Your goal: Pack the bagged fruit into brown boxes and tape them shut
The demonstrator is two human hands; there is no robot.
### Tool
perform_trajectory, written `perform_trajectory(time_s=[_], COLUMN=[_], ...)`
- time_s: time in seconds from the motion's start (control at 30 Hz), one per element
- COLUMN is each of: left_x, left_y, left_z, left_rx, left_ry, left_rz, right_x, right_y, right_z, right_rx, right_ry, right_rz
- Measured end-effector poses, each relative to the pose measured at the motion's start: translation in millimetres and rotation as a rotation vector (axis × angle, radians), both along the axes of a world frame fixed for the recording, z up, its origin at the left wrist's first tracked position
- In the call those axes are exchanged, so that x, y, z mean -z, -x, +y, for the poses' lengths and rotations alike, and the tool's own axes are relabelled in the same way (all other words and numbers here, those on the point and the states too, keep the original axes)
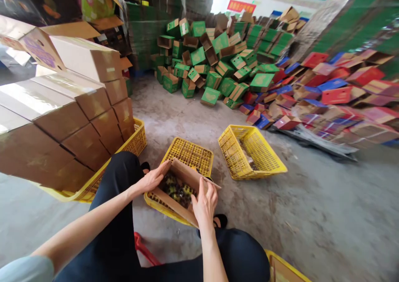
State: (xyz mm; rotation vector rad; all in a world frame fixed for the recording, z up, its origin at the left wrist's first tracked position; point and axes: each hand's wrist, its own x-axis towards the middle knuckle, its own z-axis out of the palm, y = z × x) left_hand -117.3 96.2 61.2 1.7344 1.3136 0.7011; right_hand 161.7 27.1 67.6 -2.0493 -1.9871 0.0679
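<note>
An open cardboard box (174,204) rests on an upturned yellow plastic crate (195,152) between my knees. Inside lie small dark and yellow-green items (178,190); their kind is too unclear to name. My left hand (151,178) holds the box's left end, its fingers together along the top edge. At the opposite end, my right hand (205,199) has its fingers over the right flap and its thumb toward the opening. Parts of the flaps under both hands are hidden.
Closed cardboard boxes (84,134) are stacked in a yellow crate (141,136) on the left. Another yellow crate (249,153) stands ahead to the right. Green boxes (213,80) and red and blue boxes (336,95) lie heaped behind. Something red (145,248) is beneath me.
</note>
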Motion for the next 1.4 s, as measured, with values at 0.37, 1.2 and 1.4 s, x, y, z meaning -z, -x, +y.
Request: perform_trajectory(time_s=[0.37, 1.2, 1.4], left_x=[8.3, 46.5, 45.3], left_y=[-17, -45, -41], left_z=[9, -1, -5], left_rx=[0.279, 0.234, 0.241], left_ry=[-0.437, -0.38, -0.416], left_rz=[0.483, 0.513, 0.504], right_x=[15.2, -1.0, 3.8], right_y=[-5, -40, -44], right_z=[4, -14, -2], right_rx=[0.1, -0.062, -0.008], right_ry=[0.361, 0.289, 0.511], right_rz=[0.08, -0.335, -0.187])
